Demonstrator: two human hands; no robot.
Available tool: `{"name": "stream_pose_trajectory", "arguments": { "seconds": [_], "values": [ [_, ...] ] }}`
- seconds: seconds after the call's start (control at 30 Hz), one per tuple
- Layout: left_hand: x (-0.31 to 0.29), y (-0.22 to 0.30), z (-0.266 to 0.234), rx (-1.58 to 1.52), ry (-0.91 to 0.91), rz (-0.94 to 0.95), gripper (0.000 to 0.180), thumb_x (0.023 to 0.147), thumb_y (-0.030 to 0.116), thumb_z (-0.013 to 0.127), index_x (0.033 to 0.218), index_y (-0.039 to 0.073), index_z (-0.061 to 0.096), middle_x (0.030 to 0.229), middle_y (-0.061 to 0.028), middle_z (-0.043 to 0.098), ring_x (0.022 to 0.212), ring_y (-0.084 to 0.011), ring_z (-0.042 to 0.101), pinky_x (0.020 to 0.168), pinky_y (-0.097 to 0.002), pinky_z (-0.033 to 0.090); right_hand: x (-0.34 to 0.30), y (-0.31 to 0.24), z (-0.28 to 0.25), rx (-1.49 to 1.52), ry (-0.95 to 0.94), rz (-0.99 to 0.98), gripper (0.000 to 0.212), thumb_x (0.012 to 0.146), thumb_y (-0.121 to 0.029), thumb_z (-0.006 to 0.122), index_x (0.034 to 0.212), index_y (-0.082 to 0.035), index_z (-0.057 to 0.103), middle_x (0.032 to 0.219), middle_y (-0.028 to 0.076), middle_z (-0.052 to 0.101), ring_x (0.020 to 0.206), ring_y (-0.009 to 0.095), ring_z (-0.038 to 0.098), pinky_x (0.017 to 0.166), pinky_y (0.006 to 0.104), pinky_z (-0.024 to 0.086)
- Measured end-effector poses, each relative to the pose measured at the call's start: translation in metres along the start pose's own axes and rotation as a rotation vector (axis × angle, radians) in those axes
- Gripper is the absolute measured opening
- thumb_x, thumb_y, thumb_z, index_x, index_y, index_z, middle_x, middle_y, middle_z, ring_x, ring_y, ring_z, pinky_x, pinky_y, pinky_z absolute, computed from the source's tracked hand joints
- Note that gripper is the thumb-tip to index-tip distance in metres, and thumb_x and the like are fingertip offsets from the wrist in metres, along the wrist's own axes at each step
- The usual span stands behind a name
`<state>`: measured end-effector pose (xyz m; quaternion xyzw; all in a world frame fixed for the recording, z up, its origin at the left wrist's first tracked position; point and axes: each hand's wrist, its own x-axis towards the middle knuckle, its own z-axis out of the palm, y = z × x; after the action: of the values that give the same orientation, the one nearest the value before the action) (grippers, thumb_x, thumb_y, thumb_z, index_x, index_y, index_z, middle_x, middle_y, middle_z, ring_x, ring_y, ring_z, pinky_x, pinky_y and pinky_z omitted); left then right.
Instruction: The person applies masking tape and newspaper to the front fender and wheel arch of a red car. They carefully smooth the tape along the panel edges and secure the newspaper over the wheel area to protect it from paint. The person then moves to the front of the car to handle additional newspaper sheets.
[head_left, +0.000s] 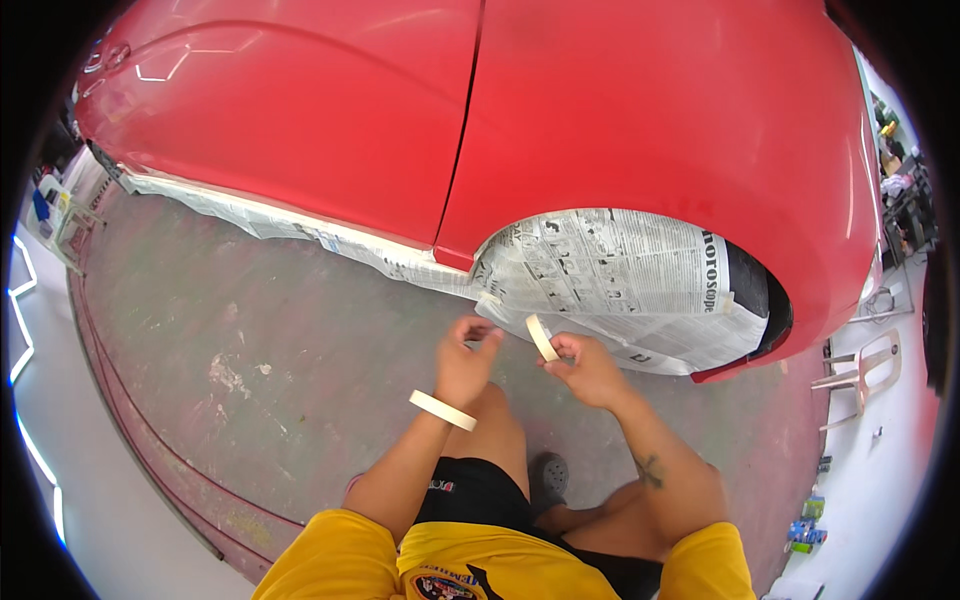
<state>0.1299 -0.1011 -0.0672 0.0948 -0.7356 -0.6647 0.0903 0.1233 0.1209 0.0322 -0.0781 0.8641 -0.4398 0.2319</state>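
My right hand (585, 368) grips a roll of cream masking tape (541, 338) between thumb and fingers. Beside it, my left hand (467, 352) is closed, thumb and fingertips drawn together; whatever they pinch is too small to make out. A second roll of masking tape (443, 410) sits around my left wrist like a bracelet. Just beyond both hands, newspaper sheets (630, 262) cover the wheel of a red car (640, 110), and the tyre's dark edge shows at their right. More newspaper (300, 224) runs along the car's lower sill.
The concrete floor (300, 340) is stained and paint-splashed. A red hose (150, 430) curves along its left side. A pale plastic chair (868, 375) stands at the right, with small boxes (806, 530) lower down. Another white stand (72, 222) is at the far left.
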Motion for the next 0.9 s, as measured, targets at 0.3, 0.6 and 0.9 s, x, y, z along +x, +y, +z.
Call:
{"name": "stream_pose_trajectory", "arguments": {
  "seconds": [0.3, 0.6, 0.9],
  "values": [
    [0.123, -0.062, -0.031, 0.484, 0.140, 0.024, 0.062, 0.087, 0.010, 0.073, 0.145, -0.003, 0.055, 0.147, -0.0290, 0.055, 0.133, -0.0458, 0.056, 0.114, -0.0480, 0.046, -0.076, 0.005, 0.004, 0.174, -0.083, -0.125, 0.019, 0.096, -0.008, 0.071, 0.114, -0.002, 0.071, 0.106, 0.011, 0.080, 0.099, 0.020, 0.076, 0.090, 0.0343, 0.055],
    [0.142, -0.049, -0.017, 0.671, 0.115, -0.057, 0.067, 0.084, 0.013, 0.077, 0.147, 0.008, 0.053, 0.146, -0.0201, 0.060, 0.136, -0.0445, 0.056, 0.116, -0.0488, 0.045, 0.001, 0.058, 0.039, 0.083, -0.256, -0.262, 0.018, 0.095, -0.006, 0.070, 0.111, 0.001, 0.067, 0.105, 0.017, 0.079, 0.097, 0.034, 0.076, 0.084, 0.0387, 0.056],
    [0.141, -0.012, -0.016, 0.952, 0.122, -0.228, 0.066, 0.085, 0.014, 0.074, 0.148, 0.009, 0.054, 0.137, -0.0289, 0.064, 0.129, -0.0464, 0.061, 0.109, -0.0517, 0.050, 0.048, 0.064, 0.046, 0.189, -0.149, -0.359, 0.020, 0.095, -0.011, 0.072, 0.112, -0.001, 0.067, 0.106, 0.025, 0.074, 0.096, 0.042, 0.072, 0.082, 0.0434, 0.054]
  ]
}}
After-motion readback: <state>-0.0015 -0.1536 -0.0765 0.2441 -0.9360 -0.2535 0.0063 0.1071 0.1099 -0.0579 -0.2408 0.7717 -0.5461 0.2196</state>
